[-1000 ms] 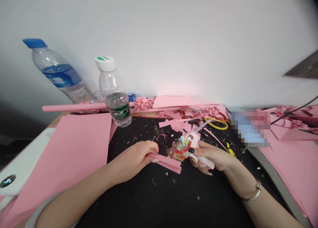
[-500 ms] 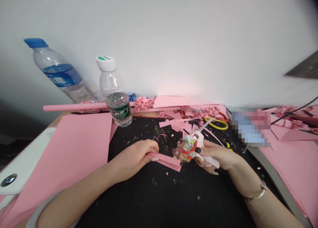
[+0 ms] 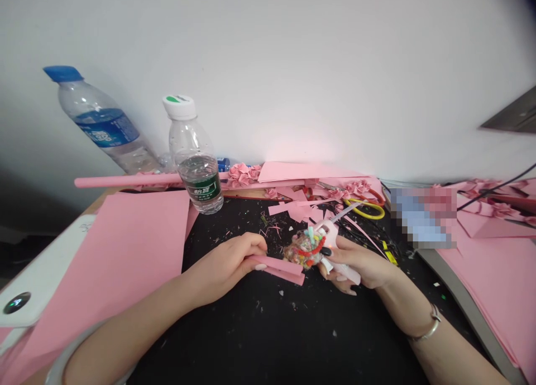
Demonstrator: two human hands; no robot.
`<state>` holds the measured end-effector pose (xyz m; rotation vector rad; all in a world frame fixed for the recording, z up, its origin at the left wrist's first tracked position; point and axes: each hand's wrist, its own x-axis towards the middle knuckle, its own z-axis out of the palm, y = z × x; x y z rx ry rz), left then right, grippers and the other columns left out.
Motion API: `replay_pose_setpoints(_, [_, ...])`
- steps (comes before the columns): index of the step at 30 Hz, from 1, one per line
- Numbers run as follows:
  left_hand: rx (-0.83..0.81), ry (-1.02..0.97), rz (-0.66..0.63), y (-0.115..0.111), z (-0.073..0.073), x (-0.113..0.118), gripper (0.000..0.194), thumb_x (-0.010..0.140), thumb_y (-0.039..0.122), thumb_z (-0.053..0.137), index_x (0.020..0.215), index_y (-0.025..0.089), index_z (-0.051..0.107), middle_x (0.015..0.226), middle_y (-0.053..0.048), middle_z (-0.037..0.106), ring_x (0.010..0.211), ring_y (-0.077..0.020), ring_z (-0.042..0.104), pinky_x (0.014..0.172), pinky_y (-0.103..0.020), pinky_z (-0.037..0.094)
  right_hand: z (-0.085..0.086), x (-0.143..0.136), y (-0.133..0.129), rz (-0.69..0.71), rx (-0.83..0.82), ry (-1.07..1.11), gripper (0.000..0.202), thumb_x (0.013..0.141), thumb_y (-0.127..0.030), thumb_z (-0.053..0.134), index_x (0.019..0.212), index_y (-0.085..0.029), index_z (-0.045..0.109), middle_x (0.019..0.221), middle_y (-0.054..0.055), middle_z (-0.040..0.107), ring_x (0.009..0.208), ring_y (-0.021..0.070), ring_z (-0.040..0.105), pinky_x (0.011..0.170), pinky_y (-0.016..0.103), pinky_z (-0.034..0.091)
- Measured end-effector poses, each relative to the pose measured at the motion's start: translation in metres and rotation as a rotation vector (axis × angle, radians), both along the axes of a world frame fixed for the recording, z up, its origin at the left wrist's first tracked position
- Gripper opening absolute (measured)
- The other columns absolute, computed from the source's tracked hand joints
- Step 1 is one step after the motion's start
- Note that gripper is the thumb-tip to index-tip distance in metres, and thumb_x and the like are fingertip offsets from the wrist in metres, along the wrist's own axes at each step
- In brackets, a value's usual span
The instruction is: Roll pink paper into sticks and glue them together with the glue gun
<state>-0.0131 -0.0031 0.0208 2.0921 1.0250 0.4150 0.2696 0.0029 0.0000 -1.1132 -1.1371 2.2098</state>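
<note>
My left hand (image 3: pixel 234 262) pinches folded paper (image 3: pixel 280 267); at the paper's three o'clock, my right hand (image 3: pixel 364 257) grips a glue gun (image 3: pixel 332 233).

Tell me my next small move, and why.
Perhaps bring the glue gun over the free end of the paper. Your left hand pinches the paper, leaving that end sticking out; your right hand holds the glue gun, and its colourful clump appears close to that end. I can't tell if they touch.
</note>
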Motion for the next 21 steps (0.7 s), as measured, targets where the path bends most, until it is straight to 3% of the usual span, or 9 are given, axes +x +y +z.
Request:
replay_pose_setpoints(6, [-0.043, 0.013, -0.007, 0.0, 0.002, 0.002, 0.006, 0.092, 0.025, 0.037, 0.095, 0.022, 0.041, 0.093, -0.001, 0.065, 0.084, -0.0161, 0.059, 0.075, -0.028, 0.042, -0.004, -0.002, 0.001, 0.025, -0.007, -0.013, 0.035, 0.071, -0.045, 0.068, 0.074, -0.014, 0.051, 0.055, -0.002, 0.054, 0.035, 0.0053, 0.041, 0.028, 0.016, 0.034])
replay_pose_setpoints(15, [-0.085, -0.01, -0.024, 0.001, 0.003, 0.002, 0.007, 0.091, 0.025, 0.038, 0.094, 0.022, 0.042, 0.089, -0.001, 0.066, 0.085, -0.0163, 0.06, 0.076, -0.028, 0.042, 0.007, 0.008, 0.001, -0.01, -0.002, -0.021, 0.036, 0.068, -0.04, 0.073, 0.081, -0.015, 0.051, 0.063, 0.002, 0.061, 0.038, 0.0051, 0.043, 0.027, 0.015, 0.035])
replay_pose_setpoints(21, [-0.075, -0.003, -0.021, 0.0, 0.002, 0.002, 0.007, 0.09, 0.025, 0.039, 0.094, 0.022, 0.044, 0.088, 0.0, 0.067, 0.083, -0.0158, 0.06, 0.073, -0.026, 0.042, 0.001, 0.0, 0.002, 0.076, -0.002, -0.032, 0.037, 0.073, -0.046, 0.067, 0.074, -0.012, 0.054, 0.053, -0.004, 0.05, 0.033, 0.0037, 0.04, 0.027, 0.015, 0.032])
